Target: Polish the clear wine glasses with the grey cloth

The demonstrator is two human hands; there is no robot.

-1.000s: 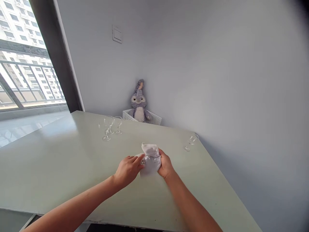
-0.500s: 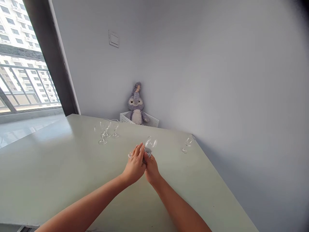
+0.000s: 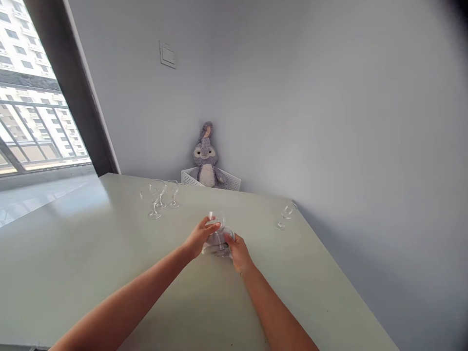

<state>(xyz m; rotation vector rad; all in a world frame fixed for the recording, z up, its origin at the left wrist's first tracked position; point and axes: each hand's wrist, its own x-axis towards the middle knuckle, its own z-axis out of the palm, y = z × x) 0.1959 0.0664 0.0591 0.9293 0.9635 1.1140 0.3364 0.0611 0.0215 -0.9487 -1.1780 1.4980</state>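
A clear stemmed glass (image 3: 220, 217) stands roughly upright between my hands, just above or on the table. My left hand (image 3: 200, 236) has its fingers closed about the bowl from the left. On the other side my right hand (image 3: 238, 249) grips a pale greyish cloth (image 3: 212, 248), which lies around the stem and lower part of the glass. Part of the foot is hidden by the cloth and fingers. Whether the cloth or glass touches the tabletop I cannot tell.
Several stemmed glasses (image 3: 155, 213) stand grouped on the pale table (image 3: 109, 263) at the back left. Another stemmed glass (image 3: 286, 212) is near the right edge by the wall. Behind the table, a plush rabbit (image 3: 206, 156) sits in a white basket (image 3: 231, 183).
My hands, pressed together around the cloth and tilted glass before, have moved apart. The glass now stands straighter, my left hand is at its bowl, and more of the cloth shows.
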